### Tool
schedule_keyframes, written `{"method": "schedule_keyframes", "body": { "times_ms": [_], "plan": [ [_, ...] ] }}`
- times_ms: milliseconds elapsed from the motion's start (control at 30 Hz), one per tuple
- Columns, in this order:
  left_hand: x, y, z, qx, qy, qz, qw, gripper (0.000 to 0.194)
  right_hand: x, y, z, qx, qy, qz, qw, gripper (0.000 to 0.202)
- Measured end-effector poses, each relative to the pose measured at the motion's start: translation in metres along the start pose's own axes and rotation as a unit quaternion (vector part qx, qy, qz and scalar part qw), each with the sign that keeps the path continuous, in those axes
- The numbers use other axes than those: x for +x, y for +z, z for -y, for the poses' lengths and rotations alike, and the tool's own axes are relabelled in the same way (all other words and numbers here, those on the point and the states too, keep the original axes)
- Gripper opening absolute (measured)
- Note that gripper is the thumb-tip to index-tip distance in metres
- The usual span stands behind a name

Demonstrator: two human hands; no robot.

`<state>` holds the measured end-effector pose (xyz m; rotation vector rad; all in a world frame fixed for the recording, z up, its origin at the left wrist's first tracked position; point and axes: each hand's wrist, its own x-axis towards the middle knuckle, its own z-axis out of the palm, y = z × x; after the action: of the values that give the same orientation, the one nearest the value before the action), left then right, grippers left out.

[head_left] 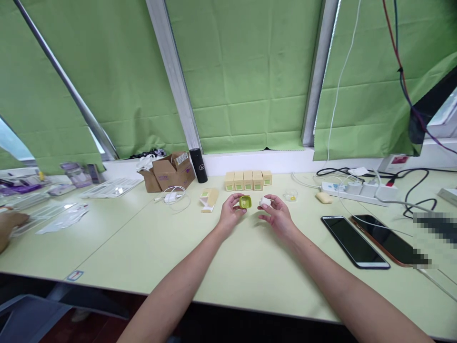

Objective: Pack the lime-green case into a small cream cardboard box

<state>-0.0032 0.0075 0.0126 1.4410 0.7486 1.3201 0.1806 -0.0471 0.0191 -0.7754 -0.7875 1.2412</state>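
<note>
My left hand (231, 209) holds a small yellow-green square case (245, 202) by its side, its hollow facing me. In my right hand (276, 213) a small white piece (264, 202) is pinched between thumb and fingers. The two hands are apart, above the middle of the table (171, 252). Just behind them stands a row of several small tan boxes (248, 181) with green labels. An opened tan box (209, 199) lies left of my left hand. To the right of my right hand is a small clear plastic item (291, 195).
Behind on the left are a cardboard box (173, 172), a black bottle (198, 166) and a white charger (172, 197). On the right lie two phones (353, 242), a power strip (357, 190) and cables. Another person's hand (10, 226) is at the far left by plastic trays.
</note>
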Motion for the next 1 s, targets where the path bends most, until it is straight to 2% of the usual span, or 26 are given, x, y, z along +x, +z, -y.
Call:
{"method": "schedule_keyframes", "body": {
  "times_ms": [233,533,633,833,1000],
  "plan": [
    [0.000,0.001,-0.001,-0.001,0.002,0.002,1.000,0.053,0.002,0.000,-0.006,0.009,-0.018,0.006,1.000,0.055],
    [0.000,0.000,0.001,0.006,0.002,-0.005,1.000,0.053,0.011,-0.009,-0.014,-0.087,-0.007,-0.073,0.994,0.051],
    [0.001,-0.001,0.002,0.014,0.003,-0.011,1.000,0.053,0.013,-0.011,-0.014,-0.086,0.007,-0.085,0.993,0.049],
    [0.001,0.000,0.001,0.050,0.022,-0.022,0.998,0.049,0.015,-0.011,-0.013,0.015,0.035,-0.054,0.998,0.051],
    [0.000,0.001,0.001,0.085,0.049,-0.039,0.994,0.048,0.012,-0.009,-0.010,0.002,0.022,-0.026,0.999,0.049]
  ]
}}
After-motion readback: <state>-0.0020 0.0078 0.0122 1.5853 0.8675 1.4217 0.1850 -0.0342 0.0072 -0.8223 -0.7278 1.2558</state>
